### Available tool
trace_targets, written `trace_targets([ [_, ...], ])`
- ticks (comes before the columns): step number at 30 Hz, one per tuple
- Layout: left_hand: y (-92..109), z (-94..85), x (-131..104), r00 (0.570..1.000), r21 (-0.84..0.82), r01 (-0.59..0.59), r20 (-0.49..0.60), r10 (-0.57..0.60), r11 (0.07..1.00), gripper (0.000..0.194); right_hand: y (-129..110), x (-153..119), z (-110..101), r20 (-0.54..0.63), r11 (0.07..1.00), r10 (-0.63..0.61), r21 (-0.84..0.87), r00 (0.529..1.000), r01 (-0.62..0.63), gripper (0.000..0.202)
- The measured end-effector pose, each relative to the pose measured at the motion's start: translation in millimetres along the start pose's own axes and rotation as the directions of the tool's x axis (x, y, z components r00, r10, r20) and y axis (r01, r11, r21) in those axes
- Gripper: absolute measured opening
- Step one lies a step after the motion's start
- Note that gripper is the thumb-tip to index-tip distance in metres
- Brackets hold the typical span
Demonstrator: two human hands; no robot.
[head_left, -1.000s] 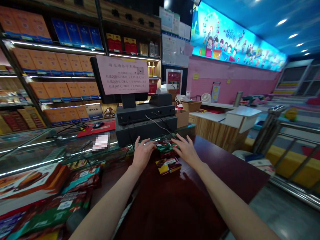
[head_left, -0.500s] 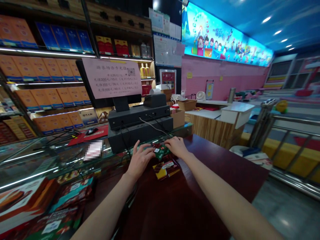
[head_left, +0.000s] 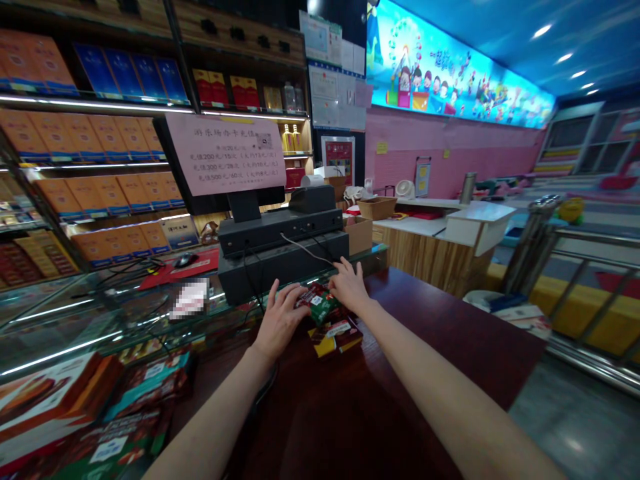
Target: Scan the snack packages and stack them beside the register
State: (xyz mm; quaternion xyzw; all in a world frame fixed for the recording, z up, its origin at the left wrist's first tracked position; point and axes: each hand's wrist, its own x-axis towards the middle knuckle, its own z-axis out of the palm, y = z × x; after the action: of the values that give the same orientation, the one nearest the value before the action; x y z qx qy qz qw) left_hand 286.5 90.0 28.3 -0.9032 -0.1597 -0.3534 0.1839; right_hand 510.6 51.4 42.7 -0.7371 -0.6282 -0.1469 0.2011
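A green and dark-red snack packet (head_left: pixel 320 303) lies on the dark wooden tabletop between my hands. My left hand (head_left: pixel 281 319) is at its left side, fingers spread and fingertips touching or just over its edge. On the far right side, my right hand (head_left: pixel 350 287) has its fingers apart, with the thumb side near the packet's corner. Whether either thumb presses the packet is hard to make out. Just nearer to me lies a yellow and brown packet (head_left: pixel 336 338), partly overlapped by the green one.
Behind the hands stands a black cash-register terminal (head_left: pixel 280 233) with cables and a pink paper sign (head_left: pixel 225 155). At left, more snack packets (head_left: pixel 113 443) and an orange-white box (head_left: pixel 47 393) lie by the glass counter (head_left: pixel 65 333). Metal railings (head_left: pixel 590 287) stand right.
My right hand's fingers have lifted and spread apart from the packet's far edge. The green packet now lies flatter, its front showing more. The view has shifted slightly.
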Motion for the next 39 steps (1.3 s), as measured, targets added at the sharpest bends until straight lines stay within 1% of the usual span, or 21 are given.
trace_targets([
  [4, -1.4, 0.1, 4.5, 0.999, 0.018, 0.029, -0.020, -0.029, 0.999, 0.012, 8.4, -10.9, -2.8, -0.108, 1.000, -0.011, 0.009, 0.994, 0.012, 0.012],
  [7, -1.6, 3.9, 12.0, 0.998, 0.029, 0.064, -0.021, -0.064, 0.998, 0.012, 19.4, -18.1, -4.7, -0.195, 0.999, 0.035, 0.023, 0.980, -0.031, 0.015],
  [10, -0.2, 12.0, 20.6, 0.996, 0.043, 0.083, 0.009, -0.084, 0.996, 0.011, 30.9, -23.1, -5.7, -0.232, 0.997, 0.071, 0.028, 0.970, -0.066, 0.016],
  [14, 3.3, 25.4, 29.3, 0.993, 0.045, 0.103, 0.044, -0.105, 0.994, 0.009, 41.4, -27.8, -3.2, -0.219, 0.992, 0.124, 0.022, 0.968, -0.123, 0.015],
  [20, 4.2, 39.4, 33.2, 0.990, -0.012, 0.136, 0.047, -0.136, 0.991, 0.012, 47.2, -30.3, 3.1, -0.191, 0.983, 0.184, 0.046, 0.964, -0.179, 0.017],
  [29, 3.0, 44.6, 38.4, 0.987, -0.006, 0.146, 0.070, -0.146, 0.989, 0.011, 51.7, -23.3, 9.0, -0.223, 0.982, 0.190, 0.063, 0.956, -0.180, 0.019],
  [35, 1.5, 51.4, 37.1, 0.985, 0.010, 0.154, 0.082, -0.154, 0.988, 0.009, 53.4, -25.0, 11.9, -0.227, 0.980, 0.199, 0.061, 0.953, -0.190, 0.019],
  [39, 1.8, 51.9, 36.2, 0.979, 0.020, 0.174, 0.103, -0.175, 0.985, 0.009, 54.1, -26.2, 14.0, -0.225, 0.974, 0.225, 0.070, 0.948, -0.215, 0.017],
])
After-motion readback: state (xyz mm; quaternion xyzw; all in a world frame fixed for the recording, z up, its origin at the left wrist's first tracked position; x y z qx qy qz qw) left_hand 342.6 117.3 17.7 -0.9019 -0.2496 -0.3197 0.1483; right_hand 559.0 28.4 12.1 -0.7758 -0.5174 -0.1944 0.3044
